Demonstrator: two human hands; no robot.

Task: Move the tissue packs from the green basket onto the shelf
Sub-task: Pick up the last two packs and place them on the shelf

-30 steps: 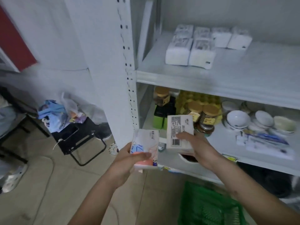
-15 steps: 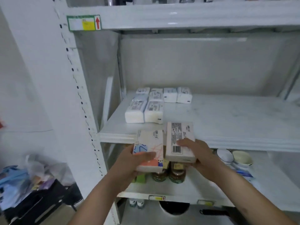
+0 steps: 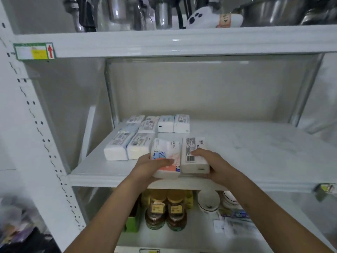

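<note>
My left hand (image 3: pixel 149 166) grips a tissue pack with a blue and orange print (image 3: pixel 166 152), held over the front edge of the white middle shelf (image 3: pixel 255 148). My right hand (image 3: pixel 214 164) grips a white tissue pack with a barcode label (image 3: pixel 193 152) right beside it, the two packs side by side and touching. Several white tissue packs (image 3: pixel 138 141) lie in rows at the shelf's back left, just left of and behind the held packs. The green basket is out of view.
The top shelf (image 3: pixel 182 42) carries metal pots and bottles. Below, jars (image 3: pixel 166 214), bowls (image 3: pixel 209 201) and papers fill the lower shelf. A perforated white upright (image 3: pixel 36 125) stands at the left. The middle shelf's right part is bare.
Both hands have lifted the two packs from below the middle shelf up to its front edge, and they now reach over it. The view has tilted up; the basket has left the frame.
</note>
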